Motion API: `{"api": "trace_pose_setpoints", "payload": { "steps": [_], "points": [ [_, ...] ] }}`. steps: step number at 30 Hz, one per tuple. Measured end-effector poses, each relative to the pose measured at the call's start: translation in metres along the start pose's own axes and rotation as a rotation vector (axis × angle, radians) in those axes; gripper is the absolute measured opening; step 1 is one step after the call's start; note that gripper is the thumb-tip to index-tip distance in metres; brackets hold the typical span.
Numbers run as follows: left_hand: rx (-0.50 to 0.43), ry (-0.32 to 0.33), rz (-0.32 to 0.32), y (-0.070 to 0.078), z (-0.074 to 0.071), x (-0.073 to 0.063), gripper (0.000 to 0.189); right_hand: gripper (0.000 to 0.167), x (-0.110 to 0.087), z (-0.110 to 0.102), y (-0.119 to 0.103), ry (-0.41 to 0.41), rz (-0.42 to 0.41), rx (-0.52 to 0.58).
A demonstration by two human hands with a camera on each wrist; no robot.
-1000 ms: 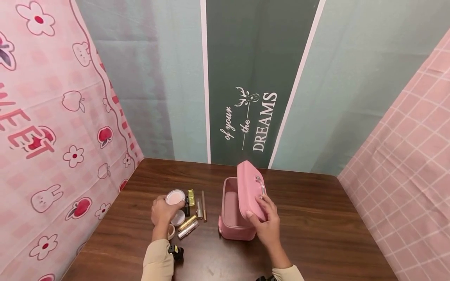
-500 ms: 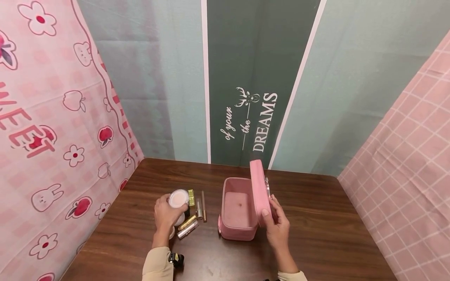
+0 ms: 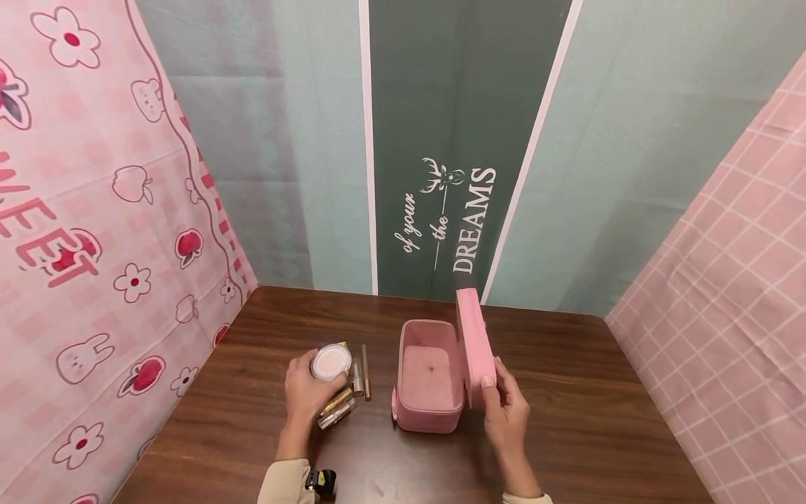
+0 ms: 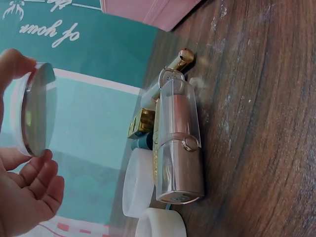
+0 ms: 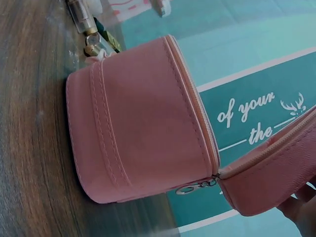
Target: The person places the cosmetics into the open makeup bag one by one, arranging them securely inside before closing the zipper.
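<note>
My left hand (image 3: pixel 302 395) pinches a round powder compact (image 3: pixel 331 362) by its edge, and the left wrist view shows it raised above the other makeup. Fingers of my right hand (image 3: pixel 508 413) grip the lid (image 3: pixel 476 346) of a pink makeup case (image 3: pixel 431 421). That lid stands swung out to the right, so the bare pink inside shows. In the right wrist view, a zipper pull (image 5: pixel 187 189) hangs at the hinge corner. Below the left hand lie a gold tube (image 3: pixel 338 401), a silver tube (image 3: pixel 337 414) and a slim brown pencil (image 3: pixel 366 372).
Two white round containers, one a jar (image 4: pixel 138 182), stand near a clear-capped lipstick tube (image 4: pixel 180 148) and a small gold box (image 4: pixel 141 123). All rest on a dark wooden table (image 3: pixel 579 420). Printed cloths hang behind and on both sides.
My right hand has swung the case's lid outward to the right, uncovering the inside. The left hand has carried the compact a little to the right over the other makeup.
</note>
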State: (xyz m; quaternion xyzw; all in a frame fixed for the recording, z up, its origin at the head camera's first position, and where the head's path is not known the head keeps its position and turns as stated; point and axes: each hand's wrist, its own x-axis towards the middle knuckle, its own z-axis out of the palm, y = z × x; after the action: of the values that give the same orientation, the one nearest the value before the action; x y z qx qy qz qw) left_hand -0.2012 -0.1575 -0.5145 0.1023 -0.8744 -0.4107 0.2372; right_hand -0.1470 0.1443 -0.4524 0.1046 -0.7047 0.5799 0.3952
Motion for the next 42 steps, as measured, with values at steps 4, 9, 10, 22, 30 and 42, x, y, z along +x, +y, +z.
{"api": "trace_pose_setpoints", "payload": {
  "steps": [4,9,10,22,30,42],
  "points": [
    [-0.016,0.005,0.039,0.004,-0.001,-0.002,0.075,0.029,0.000,-0.003,0.002,0.013,0.033,0.021],
    [-0.026,0.024,0.094,0.008,0.000,-0.002,0.077,0.025,0.002,-0.007,0.003,0.030,0.078,0.008],
    [-0.028,0.026,0.099,0.009,0.000,-0.002,0.076,0.025,0.003,-0.008,0.003,0.033,0.086,0.002],
    [-0.036,-0.017,0.117,0.025,0.004,0.001,0.076,0.028,0.009,-0.020,0.002,0.082,0.111,-0.060],
    [-0.050,-0.047,0.136,0.036,0.011,0.004,0.071,0.036,0.011,-0.028,0.006,0.079,0.169,-0.077],
    [-0.029,-0.062,0.182,0.048,0.021,0.006,0.071,0.051,0.010,-0.044,0.028,0.022,0.362,-0.205]
  ]
}}
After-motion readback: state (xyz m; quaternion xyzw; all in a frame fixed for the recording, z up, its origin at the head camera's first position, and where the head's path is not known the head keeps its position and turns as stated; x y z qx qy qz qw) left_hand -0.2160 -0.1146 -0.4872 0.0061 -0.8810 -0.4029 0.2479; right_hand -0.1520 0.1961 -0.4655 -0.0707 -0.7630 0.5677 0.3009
